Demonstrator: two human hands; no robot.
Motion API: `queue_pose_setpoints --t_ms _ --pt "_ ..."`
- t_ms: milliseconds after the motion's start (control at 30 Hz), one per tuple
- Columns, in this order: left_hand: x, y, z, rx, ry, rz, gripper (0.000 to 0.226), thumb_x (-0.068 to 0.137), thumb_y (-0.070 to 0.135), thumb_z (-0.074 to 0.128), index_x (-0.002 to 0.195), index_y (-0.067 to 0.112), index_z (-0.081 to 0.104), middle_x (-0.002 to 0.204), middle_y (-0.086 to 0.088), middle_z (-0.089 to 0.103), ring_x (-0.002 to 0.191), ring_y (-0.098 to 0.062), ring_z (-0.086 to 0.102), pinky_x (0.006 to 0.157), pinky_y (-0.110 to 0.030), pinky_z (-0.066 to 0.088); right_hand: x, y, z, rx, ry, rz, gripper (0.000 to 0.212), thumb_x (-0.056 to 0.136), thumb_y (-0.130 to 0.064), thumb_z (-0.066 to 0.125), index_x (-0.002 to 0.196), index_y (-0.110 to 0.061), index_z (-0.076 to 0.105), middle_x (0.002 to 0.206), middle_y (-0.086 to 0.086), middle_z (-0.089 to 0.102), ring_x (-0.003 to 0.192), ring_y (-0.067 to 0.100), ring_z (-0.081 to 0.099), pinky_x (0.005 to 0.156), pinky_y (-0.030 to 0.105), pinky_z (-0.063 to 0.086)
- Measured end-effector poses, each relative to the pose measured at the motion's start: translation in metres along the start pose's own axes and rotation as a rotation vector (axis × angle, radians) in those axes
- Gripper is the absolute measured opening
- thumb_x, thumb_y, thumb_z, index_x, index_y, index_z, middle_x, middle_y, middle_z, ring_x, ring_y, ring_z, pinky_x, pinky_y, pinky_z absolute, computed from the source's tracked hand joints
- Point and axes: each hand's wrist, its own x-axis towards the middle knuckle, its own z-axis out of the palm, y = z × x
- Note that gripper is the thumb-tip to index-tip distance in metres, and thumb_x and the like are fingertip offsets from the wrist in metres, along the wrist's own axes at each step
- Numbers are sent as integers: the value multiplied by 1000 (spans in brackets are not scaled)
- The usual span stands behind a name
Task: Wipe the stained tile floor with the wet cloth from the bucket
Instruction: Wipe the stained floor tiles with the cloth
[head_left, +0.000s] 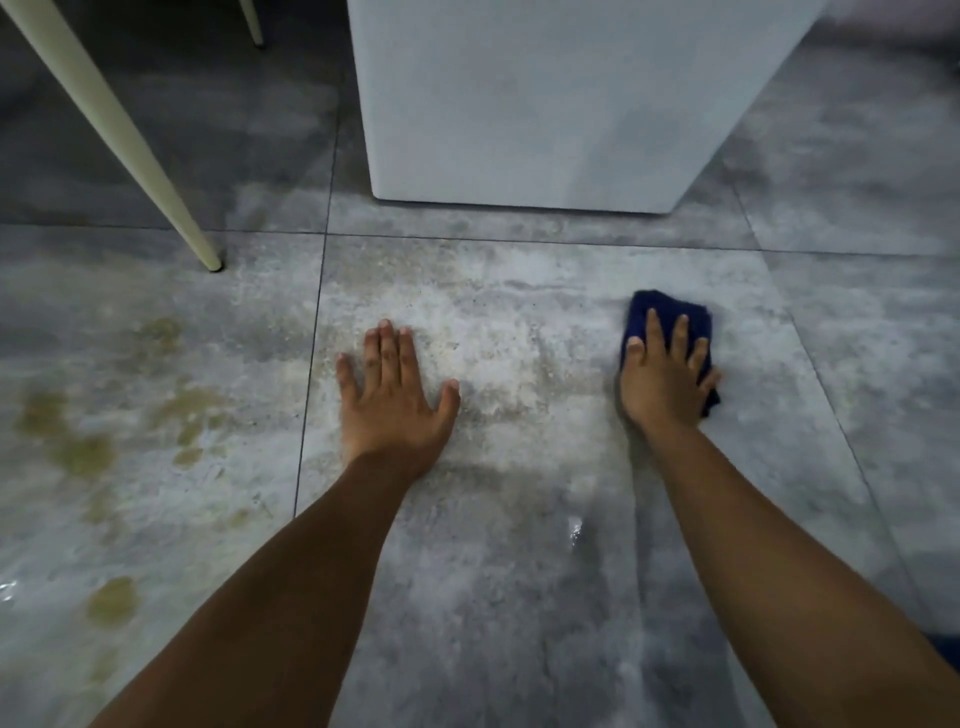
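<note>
The grey tile floor (519, 571) is showing yellowish stains (83, 452) off to the left, with a white cabinet base (545, 104) sitting at the top. The left hand (392, 402) is lying flat on the tile, fingers spread and gripping nothing. The right hand (662, 379) is pressing the dark blue cloth (667, 312) onto the floor, fingers (679, 338) splayed over it.

Dark blue cloth (670, 317) bunched flat on grey tile floor (519, 545), olive-brown stains (83, 452) at left, pale gritty smear mid-tile
</note>
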Motion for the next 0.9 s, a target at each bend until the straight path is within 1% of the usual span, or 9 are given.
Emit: queue_pose_setpoints --t_ms 67,200,367,433,533,633,700,767,900 --pt "0 -6 3 33 -33 -20 82 91 63 3 149 11 -19 158 -9 -23 145 -22 -23 117 -49 -14 -37 5 16 13 3 30 52 101 -48 16 152 -38 7 162 -1 -4 147 28 -3 116 55 -1" --pt "-4 -3 1 99 -116 -80 79 93 59 3 147 7 -20 159 -16 -18 147 -27 -19 118 -49 -12 -81 -13 27 -31 -60 -52 52 101 -49 12 150 -41 0 161 -4 -11 147 25 -10 115 54 -7" --pt "-10 35 -4 38 -183 209 73 97 55 7 152 10 -10 161 -11 -13 148 -21 -16 119 -43 -11 -73 24 10 -71 -61 -219 52 100 -50 12 150 -42 -1 161 -7 -7 147 21 -8 118 49 -5" --pt "3 60 -7 18 -164 261 73 98 54 9 153 10 -8 161 -10 -12 148 -21 -14 119 -43 -9 -62 45 -2 -23 -8 -81 53 100 -49 14 151 -41 2 162 -5 -4 148 22 -5 118 49 -4" --pt "19 120 -6 18 -123 257 74 98 56 10 153 10 -8 161 -10 -13 148 -22 -16 118 -50 -10 -72 90 -13 31 112 246 54 100 -47 17 151 -40 1 162 -2 -4 148 25 -3 116 51 -4" --pt "26 156 -3 48 -70 220 75 96 58 7 152 11 -9 161 -9 -14 148 -22 -16 115 -57 -11 -83 85 -12 59 156 363 55 100 -46 18 151 -40 0 162 0 -5 147 28 -5 115 55 -5" --pt "28 163 2 27 -28 213 76 95 58 7 152 11 -9 162 -7 -12 148 -20 -15 114 -57 -13 -67 66 -16 73 164 312 55 100 -45 20 151 -40 4 162 -1 -5 147 28 -6 114 55 -6" --pt "25 164 7 17 -20 215 77 94 59 6 153 12 -9 162 -6 -12 148 -19 -15 113 -55 -15 -44 53 -17 54 132 175 53 100 -45 21 151 -41 6 162 -3 -5 147 25 -7 114 53 -8" --pt "16 158 18 15 -35 227 77 93 60 2 152 13 -12 161 -6 -15 147 -18 -18 115 -56 -14 6 74 -29 3 65 38 52 100 -47 18 151 -41 7 162 -4 -3 148 25 -5 117 52 -6"
